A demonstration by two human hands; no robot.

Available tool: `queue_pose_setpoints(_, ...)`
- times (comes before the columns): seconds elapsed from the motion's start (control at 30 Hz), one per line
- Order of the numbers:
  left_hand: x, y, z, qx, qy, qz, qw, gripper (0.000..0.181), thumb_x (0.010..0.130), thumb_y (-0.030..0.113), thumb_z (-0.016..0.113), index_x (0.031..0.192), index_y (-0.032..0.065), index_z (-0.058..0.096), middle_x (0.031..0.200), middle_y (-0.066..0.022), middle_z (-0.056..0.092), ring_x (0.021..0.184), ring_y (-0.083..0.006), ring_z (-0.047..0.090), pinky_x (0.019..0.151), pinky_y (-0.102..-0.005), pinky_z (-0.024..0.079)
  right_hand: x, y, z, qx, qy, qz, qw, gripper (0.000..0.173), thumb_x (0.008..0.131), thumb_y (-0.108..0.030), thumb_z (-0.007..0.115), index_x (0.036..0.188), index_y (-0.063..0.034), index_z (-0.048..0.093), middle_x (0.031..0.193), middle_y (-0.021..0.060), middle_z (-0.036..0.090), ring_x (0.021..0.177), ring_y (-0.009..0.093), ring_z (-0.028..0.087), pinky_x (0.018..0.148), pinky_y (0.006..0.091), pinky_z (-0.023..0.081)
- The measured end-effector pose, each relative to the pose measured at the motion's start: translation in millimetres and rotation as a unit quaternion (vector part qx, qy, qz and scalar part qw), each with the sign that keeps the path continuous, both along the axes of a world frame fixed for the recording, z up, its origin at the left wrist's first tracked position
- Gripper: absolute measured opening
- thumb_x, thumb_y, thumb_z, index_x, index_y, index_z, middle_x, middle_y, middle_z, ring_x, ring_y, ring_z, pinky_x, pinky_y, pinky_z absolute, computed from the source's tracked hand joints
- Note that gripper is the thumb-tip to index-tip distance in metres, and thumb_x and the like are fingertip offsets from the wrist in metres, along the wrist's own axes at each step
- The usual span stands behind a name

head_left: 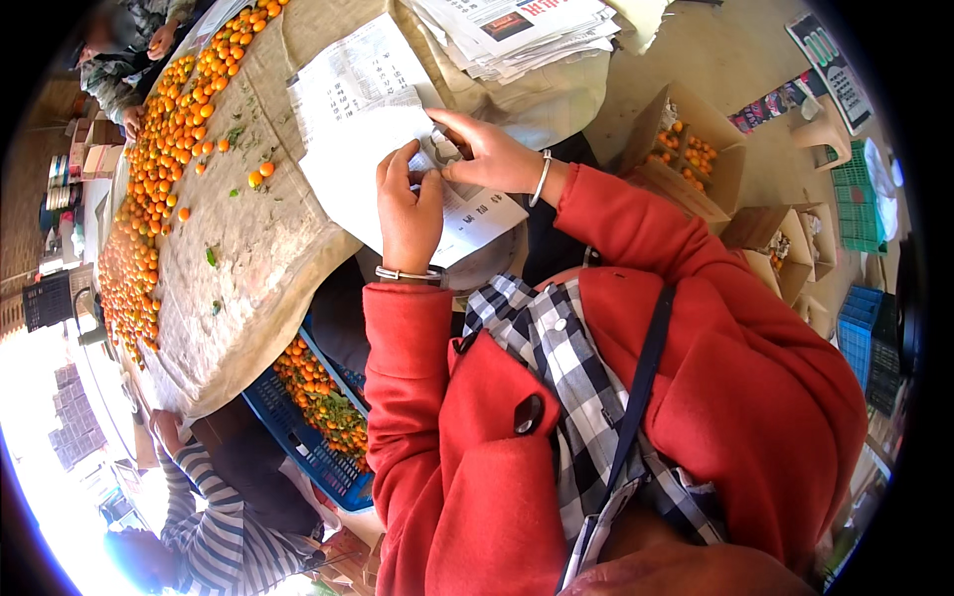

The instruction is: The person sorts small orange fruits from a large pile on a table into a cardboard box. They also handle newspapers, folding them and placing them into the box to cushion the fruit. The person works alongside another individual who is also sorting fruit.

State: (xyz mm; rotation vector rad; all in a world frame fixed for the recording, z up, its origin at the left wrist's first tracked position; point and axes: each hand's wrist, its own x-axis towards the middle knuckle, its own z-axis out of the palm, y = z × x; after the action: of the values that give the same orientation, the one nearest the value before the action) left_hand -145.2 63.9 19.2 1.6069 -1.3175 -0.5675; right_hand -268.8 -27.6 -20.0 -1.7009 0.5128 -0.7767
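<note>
A newspaper sheet (pixel 339 160) lies over the table's near edge and reaches toward my lap. Its printed side shows in part, and a large blank white area faces up. With curled fingers, my left hand (pixel 408 197) pinches the paper near its middle. My right hand (pixel 488 153) grips the same sheet just beside it, thumb toward my left fingers. Between the two hands the paper is bunched, and whether anything lies inside cannot be seen. Each wrist wears a silver bangle.
Small orange fruits (pixel 160 175) line the cloth-covered table (pixel 261 216). A newspaper stack (pixel 514 37) lies beyond my hands. A blue crate (pixel 335 469) of fruit stands below. Cardboard boxes (pixel 727 160) sit at right. Two people work nearby: a camouflage sleeve (pixel 104 86) and a striped sleeve (pixel 223 495).
</note>
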Motion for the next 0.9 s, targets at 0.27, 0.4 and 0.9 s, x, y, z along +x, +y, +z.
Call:
queue_pose_setpoints(0.27,9.0,1.9,2.8,-0.078,-0.179,0.01,0.981,0.046,0.069,0.005,0.062,0.112,-0.0048,0.047,0.115,-0.0204,0.044,0.102,-0.0345,0.048,0.085,-0.0381,0.041,-1.3,-9.9,-3.0,0.129,0.033,-0.008,0.991,0.063,0.075,-0.003,0.054,0.132,-0.0025,0.028,0.095,0.0074,0.055,0.076,0.009,0.05,0.067,0.0228,0.043)
queue_pose_setpoints(0.4,17.9,49.1,28.4,-0.16,-0.25,0.05,0.954,0.067,0.059,0.01,0.07,0.118,-0.0014,0.042,0.127,-0.02,0.035,0.118,-0.0362,0.036,0.097,-0.0438,0.031,-4.3,-19.1,7.3,0.261,-0.168,-0.054,0.949,0.048,0.078,-0.005,0.055,0.124,-0.0032,0.042,0.083,0.0049,0.059,0.063,0.009,0.055,0.058,0.0213,0.046)
queue_pose_setpoints(0.9,20.5,75.3,24.7,-0.076,-0.348,-0.083,0.931,0.11,0.042,0.018,0.084,0.132,0.0019,0.022,0.137,-0.025,0.019,0.126,-0.0396,0.023,0.101,-0.0463,0.023,-21.7,-1.4,41.9,0.524,-0.393,0.302,0.692,0.032,0.086,-0.006,0.042,0.116,0.0031,0.046,0.106,0.0149,0.057,0.092,0.02,0.059,0.08,0.0299,0.048)
